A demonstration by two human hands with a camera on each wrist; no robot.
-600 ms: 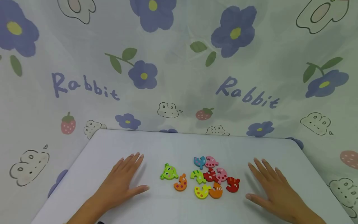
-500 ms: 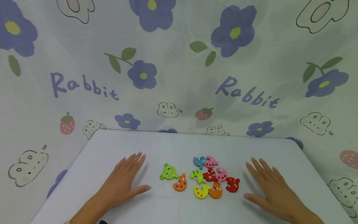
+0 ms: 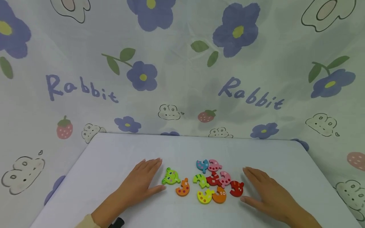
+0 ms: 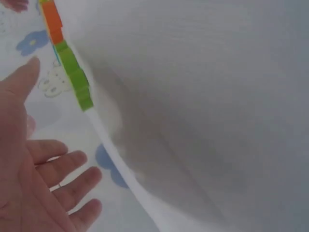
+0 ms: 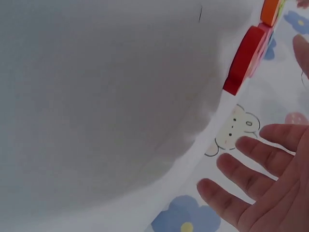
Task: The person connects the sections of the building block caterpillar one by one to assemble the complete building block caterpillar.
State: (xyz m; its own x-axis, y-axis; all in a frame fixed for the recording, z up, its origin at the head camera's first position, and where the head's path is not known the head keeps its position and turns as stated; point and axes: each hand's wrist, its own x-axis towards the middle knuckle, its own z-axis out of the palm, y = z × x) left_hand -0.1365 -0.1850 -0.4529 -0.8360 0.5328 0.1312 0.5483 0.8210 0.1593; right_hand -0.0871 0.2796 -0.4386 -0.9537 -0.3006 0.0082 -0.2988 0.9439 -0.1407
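1. Head view, and there were the pieces (image 3: 213,181), flat on the white table (image 3: 137,145) between two hands! Handling them well, I judged, called for low palms, slow thumbs and a light pinch on the side edges; with neighbours packed so close, one careless fingertip could have shoved several.

2. And what colours! A smiling green head (image 3: 171,176) lay leftmost, the orange 3 (image 3: 184,191) just beside it. Across a gap came the bunch: striped green (image 3: 204,181), red 8 (image 3: 211,181), upper pink (image 3: 215,168), lower pink (image 3: 227,179), blue (image 3: 201,167), spotted yellow (image 3: 204,199), orange 10 (image 3: 219,198), and red 2 (image 3: 239,191) out on the right. Notches and little knobs showed on most; the wrist views caught smooth, thick sides.

3. Left hand (image 3: 139,180): thumb and fingers apart, nothing held, thumb near the green head. Right hand (image 3: 269,196): thumb also parted from the fingers, nothing held, its tip just beside red 2 yet clear of it in the right wrist view.

4. Farther out, a black object (image 3: 117,223) sat by the left wrist, too cut off to name, near a pale sleeve (image 3: 86,222); behind it all hung the flowered cloth (image 3: 182,79).
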